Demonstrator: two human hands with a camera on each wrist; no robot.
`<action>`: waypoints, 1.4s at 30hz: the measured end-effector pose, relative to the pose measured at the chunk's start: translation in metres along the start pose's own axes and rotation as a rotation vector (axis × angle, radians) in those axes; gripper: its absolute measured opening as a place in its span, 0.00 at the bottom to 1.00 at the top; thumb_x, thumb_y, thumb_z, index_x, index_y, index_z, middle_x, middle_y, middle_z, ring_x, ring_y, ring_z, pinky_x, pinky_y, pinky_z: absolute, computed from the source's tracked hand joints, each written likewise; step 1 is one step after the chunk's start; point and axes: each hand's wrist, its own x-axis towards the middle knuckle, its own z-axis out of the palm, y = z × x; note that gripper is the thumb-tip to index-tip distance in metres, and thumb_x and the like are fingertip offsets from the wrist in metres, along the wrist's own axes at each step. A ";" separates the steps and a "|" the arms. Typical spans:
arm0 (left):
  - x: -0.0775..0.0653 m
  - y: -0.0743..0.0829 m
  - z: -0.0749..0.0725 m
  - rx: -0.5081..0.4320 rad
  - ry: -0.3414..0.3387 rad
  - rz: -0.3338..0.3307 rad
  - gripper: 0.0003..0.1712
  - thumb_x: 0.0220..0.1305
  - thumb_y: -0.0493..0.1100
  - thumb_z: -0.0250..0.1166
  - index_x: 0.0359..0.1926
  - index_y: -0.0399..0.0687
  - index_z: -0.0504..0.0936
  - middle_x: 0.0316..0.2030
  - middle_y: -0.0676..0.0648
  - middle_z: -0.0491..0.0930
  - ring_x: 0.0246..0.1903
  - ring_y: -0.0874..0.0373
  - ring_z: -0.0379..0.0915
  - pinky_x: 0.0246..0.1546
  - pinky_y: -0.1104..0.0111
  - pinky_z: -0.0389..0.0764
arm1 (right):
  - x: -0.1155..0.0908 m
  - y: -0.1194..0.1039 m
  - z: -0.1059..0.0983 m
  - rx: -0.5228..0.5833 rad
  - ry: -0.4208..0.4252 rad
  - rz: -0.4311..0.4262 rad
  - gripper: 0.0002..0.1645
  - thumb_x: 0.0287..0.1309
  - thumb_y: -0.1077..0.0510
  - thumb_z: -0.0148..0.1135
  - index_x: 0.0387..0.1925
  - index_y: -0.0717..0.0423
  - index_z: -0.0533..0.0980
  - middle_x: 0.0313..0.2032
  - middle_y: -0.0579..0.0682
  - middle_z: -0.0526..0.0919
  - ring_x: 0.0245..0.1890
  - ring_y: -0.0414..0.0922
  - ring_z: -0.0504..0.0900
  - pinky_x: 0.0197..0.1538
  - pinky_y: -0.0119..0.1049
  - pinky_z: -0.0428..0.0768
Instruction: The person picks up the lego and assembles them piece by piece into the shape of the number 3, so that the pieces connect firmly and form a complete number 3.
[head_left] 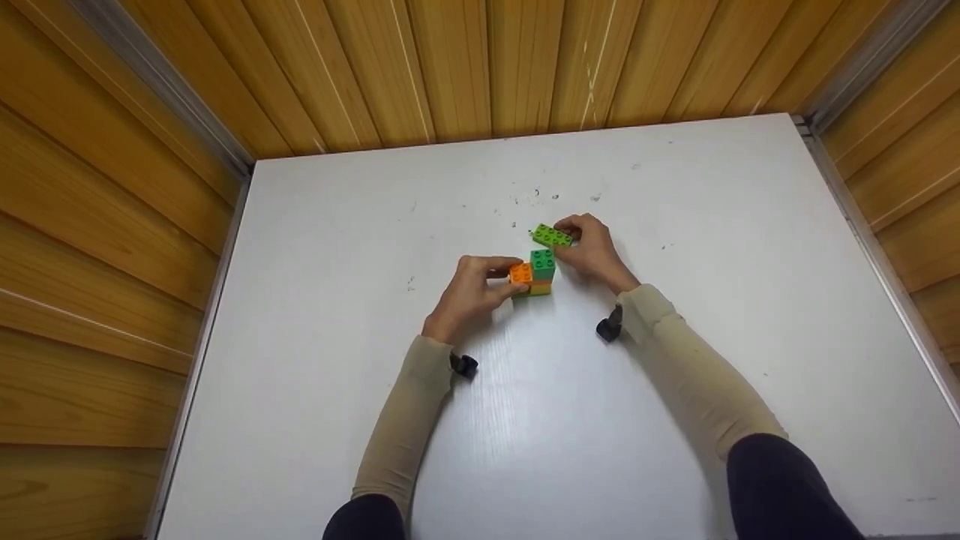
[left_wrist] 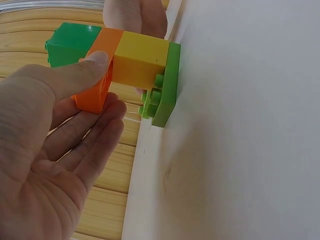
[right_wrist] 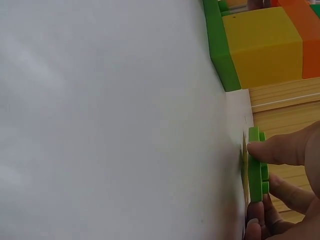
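Observation:
A small stack of toy building bricks stands on the table. At its bottom lies a light green flat brick (left_wrist: 171, 85), then a yellow brick (left_wrist: 140, 57), an orange brick (head_left: 520, 273) jutting out to the left, and a darker green brick (head_left: 543, 265) on top. My left hand (head_left: 466, 296) pinches the jutting orange brick between thumb and fingers. Just behind and right of the stack, my right hand (head_left: 594, 251) holds another light green flat brick (head_left: 551, 235) by its right end, studs up, close over the table. In the right wrist view, the thumb lies along its edge.
The white table (head_left: 337, 247) carries small dark marks beyond the bricks. Wood-slat walls (head_left: 450, 67) enclose its back and both sides, with metal rails (head_left: 202, 322) along the side edges. A small black device (head_left: 609, 325) sits at each wrist.

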 end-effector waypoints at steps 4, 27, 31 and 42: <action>0.000 -0.001 0.002 -0.021 0.004 -0.013 0.22 0.69 0.44 0.76 0.61 0.43 0.88 0.57 0.44 0.89 0.57 0.54 0.86 0.62 0.61 0.85 | -0.002 0.000 -0.003 -0.010 -0.005 -0.011 0.27 0.63 0.61 0.69 0.63 0.64 0.80 0.57 0.63 0.77 0.54 0.54 0.73 0.61 0.48 0.73; 0.000 -0.001 0.007 -0.072 0.037 -0.044 0.26 0.66 0.41 0.78 0.64 0.44 0.86 0.59 0.46 0.87 0.58 0.56 0.85 0.66 0.59 0.83 | -0.011 -0.041 -0.034 -0.046 0.001 -0.094 0.24 0.66 0.63 0.71 0.63 0.61 0.82 0.58 0.62 0.80 0.60 0.59 0.77 0.67 0.56 0.75; -0.001 -0.002 0.007 -0.086 0.035 -0.065 0.27 0.66 0.42 0.78 0.64 0.43 0.85 0.60 0.47 0.87 0.59 0.55 0.84 0.66 0.57 0.82 | -0.014 -0.048 -0.037 -0.052 0.003 -0.132 0.24 0.67 0.63 0.71 0.63 0.61 0.82 0.59 0.62 0.80 0.60 0.59 0.77 0.66 0.56 0.75; -0.001 -0.005 0.007 -0.079 0.051 -0.026 0.23 0.67 0.43 0.77 0.61 0.45 0.88 0.56 0.47 0.89 0.54 0.59 0.87 0.62 0.61 0.85 | -0.023 -0.070 -0.050 -0.065 -0.035 -0.211 0.23 0.69 0.62 0.71 0.64 0.60 0.82 0.58 0.60 0.79 0.60 0.58 0.77 0.64 0.59 0.75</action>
